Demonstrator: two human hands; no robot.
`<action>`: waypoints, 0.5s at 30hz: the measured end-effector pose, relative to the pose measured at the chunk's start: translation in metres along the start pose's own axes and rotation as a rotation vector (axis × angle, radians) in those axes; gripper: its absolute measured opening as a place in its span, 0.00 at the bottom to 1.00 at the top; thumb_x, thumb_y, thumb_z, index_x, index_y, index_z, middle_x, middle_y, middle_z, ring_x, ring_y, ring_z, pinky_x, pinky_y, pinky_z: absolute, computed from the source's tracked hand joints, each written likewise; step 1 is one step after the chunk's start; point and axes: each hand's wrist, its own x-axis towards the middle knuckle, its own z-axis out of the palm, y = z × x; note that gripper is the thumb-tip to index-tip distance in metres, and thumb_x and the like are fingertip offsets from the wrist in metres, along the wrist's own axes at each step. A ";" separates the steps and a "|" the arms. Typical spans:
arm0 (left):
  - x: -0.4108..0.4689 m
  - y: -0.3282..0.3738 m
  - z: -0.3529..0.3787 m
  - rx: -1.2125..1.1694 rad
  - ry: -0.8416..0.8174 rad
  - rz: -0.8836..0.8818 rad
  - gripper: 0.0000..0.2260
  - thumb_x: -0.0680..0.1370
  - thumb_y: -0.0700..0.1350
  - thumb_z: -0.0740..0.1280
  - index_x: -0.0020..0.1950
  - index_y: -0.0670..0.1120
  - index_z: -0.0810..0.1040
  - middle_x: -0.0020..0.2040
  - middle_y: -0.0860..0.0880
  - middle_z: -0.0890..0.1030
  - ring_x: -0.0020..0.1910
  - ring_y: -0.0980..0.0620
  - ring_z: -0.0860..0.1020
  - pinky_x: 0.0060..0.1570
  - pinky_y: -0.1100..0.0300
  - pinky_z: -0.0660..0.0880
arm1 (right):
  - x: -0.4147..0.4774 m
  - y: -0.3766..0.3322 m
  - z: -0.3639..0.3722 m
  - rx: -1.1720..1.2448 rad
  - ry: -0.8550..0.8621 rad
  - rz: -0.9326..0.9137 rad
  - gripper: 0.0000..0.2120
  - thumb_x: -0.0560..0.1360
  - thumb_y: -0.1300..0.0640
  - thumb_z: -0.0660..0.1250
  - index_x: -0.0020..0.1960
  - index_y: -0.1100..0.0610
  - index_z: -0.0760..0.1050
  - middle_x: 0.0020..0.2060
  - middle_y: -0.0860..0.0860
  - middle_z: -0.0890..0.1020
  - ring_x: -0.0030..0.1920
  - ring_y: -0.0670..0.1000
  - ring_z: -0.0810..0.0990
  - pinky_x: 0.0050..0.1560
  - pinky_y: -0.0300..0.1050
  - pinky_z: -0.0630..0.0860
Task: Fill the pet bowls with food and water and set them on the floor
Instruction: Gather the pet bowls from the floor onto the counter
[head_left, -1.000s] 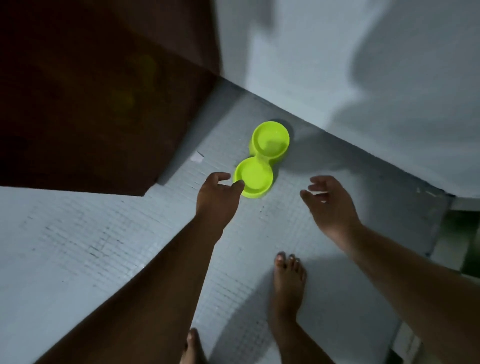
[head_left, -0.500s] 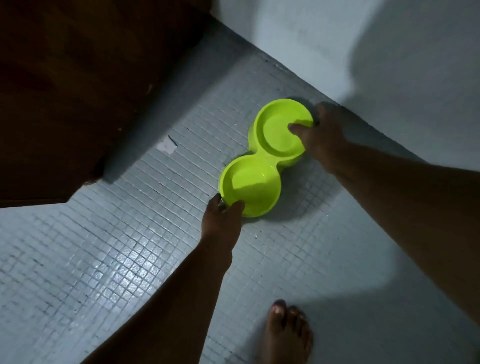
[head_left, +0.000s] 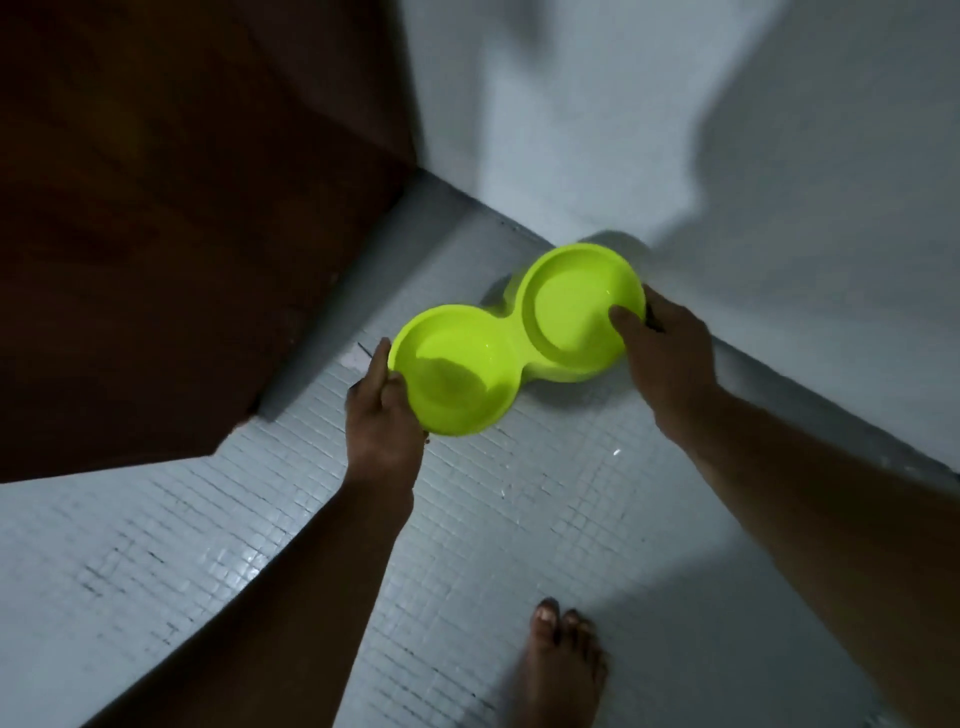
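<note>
A: Where is the double bowl (head_left: 514, 338) in our grip?

B: It lies between our 2 hands. Our left hand (head_left: 382, 423) pinches the rim of the nearer cup, thumb on the rim and 1 finger along the outer side. Our right hand (head_left: 670, 358) clamps the farther cup, with the thumb (head_left: 621, 317) inside it and the fingers hidden behind.

A: What is it made of?

B: Smooth, shiny lime-green plastic: 2 round shallow cups joined by a narrow waist. Under the bowl is a floor (head_left: 519, 519) of small pale square tiles; we cannot tell if the bowl touches it. Left of the bowl stands a dark brown wooden panel (head_left: 182, 234), and behind the bowl a plain pale wall (head_left: 675, 130).

A: And our arms?

B: Both are bare and stretched toward the bowl, 1 at each end. A bare foot (head_left: 563, 670) stands nearer to us than the bowl.
</note>
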 end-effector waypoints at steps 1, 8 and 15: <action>0.001 0.012 -0.005 0.038 -0.019 0.064 0.17 0.81 0.56 0.60 0.67 0.70 0.76 0.71 0.53 0.72 0.66 0.45 0.76 0.61 0.35 0.78 | -0.012 -0.010 -0.011 0.056 0.045 0.003 0.12 0.74 0.49 0.67 0.54 0.52 0.82 0.41 0.51 0.83 0.44 0.45 0.78 0.49 0.47 0.76; -0.056 0.116 -0.042 0.130 -0.146 0.381 0.17 0.80 0.58 0.64 0.69 0.67 0.77 0.68 0.54 0.77 0.69 0.49 0.76 0.70 0.42 0.73 | -0.106 -0.081 -0.074 0.407 0.374 0.119 0.10 0.71 0.39 0.68 0.40 0.44 0.82 0.34 0.46 0.82 0.42 0.51 0.81 0.50 0.65 0.81; -0.177 0.222 -0.117 0.088 -0.308 0.440 0.12 0.86 0.42 0.61 0.67 0.47 0.79 0.59 0.50 0.81 0.58 0.53 0.78 0.56 0.62 0.75 | -0.263 -0.188 -0.140 0.607 0.529 0.167 0.12 0.80 0.53 0.67 0.39 0.54 0.74 0.34 0.56 0.77 0.39 0.54 0.77 0.40 0.58 0.80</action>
